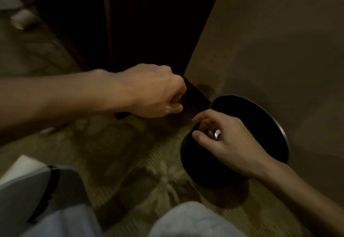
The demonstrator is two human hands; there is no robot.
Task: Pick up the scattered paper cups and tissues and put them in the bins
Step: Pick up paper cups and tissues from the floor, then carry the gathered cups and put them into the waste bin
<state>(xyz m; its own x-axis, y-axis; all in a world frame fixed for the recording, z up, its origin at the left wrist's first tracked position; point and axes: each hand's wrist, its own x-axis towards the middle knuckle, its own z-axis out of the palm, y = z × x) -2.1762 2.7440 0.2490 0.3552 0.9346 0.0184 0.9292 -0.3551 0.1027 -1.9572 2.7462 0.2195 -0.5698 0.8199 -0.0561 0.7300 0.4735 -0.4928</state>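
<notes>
A black round bin (197, 168) stands on the carpet against the wall at the right. My right hand (223, 140) hovers over its mouth with curled fingers, pinching a small white scrap that looks like a tissue (216, 134). To the left of the bin, my left hand (154, 91) is low by the dark skirting with its fingers curled under; nothing shows in it and its palm is hidden. A white paper cup (20, 20) lies on its side on the floor at the far upper left.
A beige wall (270, 41) rises right behind the bin. A dark door or cabinet (141, 22) fills the top middle. A white object with a black strap (28, 190) sits at the lower left. My knees (188, 220) are at the bottom over patterned carpet (130, 153).
</notes>
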